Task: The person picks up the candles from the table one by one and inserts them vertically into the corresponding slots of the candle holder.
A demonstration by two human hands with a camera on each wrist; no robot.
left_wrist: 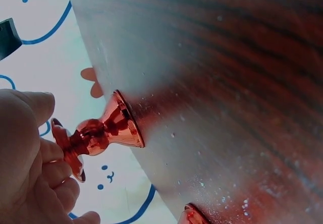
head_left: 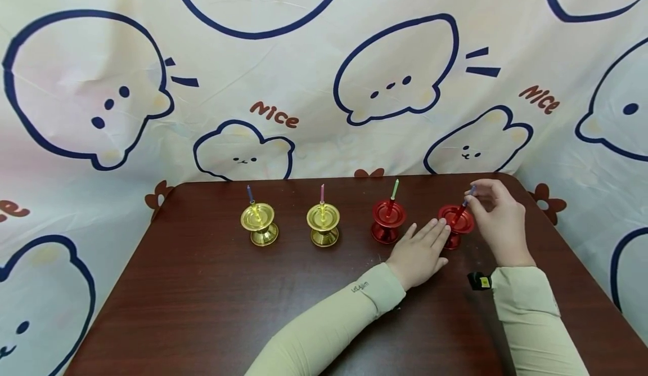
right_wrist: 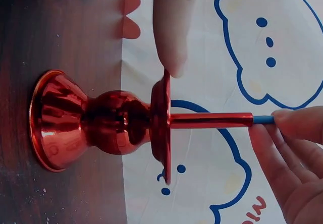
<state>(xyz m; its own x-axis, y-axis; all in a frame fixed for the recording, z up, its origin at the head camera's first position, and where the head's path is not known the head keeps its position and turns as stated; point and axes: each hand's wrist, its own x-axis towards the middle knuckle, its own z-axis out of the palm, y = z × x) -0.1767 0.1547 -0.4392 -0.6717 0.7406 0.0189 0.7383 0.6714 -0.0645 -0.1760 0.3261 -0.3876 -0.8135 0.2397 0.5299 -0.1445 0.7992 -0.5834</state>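
Observation:
At the table's right side stands a shiny red candle holder (right_wrist: 108,120) with a dish and a thin upright tube. My right hand (head_left: 498,221) pinches a slim blue candle (right_wrist: 262,119) between thumb and fingers, its lower end inside the top of that tube. With fingers stretched out, my left hand (head_left: 417,255) reaches across and touches the rim of the dish. The left wrist view shows the holder's flared base on the table. Just left of it is a second red candle holder (head_left: 387,234) bearing a green candle (head_left: 395,189).
Farther left are two gold candle holders, one (head_left: 324,236) with a pink candle (head_left: 322,193) and one (head_left: 264,235) with a blue candle (head_left: 250,194). The dark brown table (head_left: 202,303) ends at a printed cloth (head_left: 314,72) behind the row.

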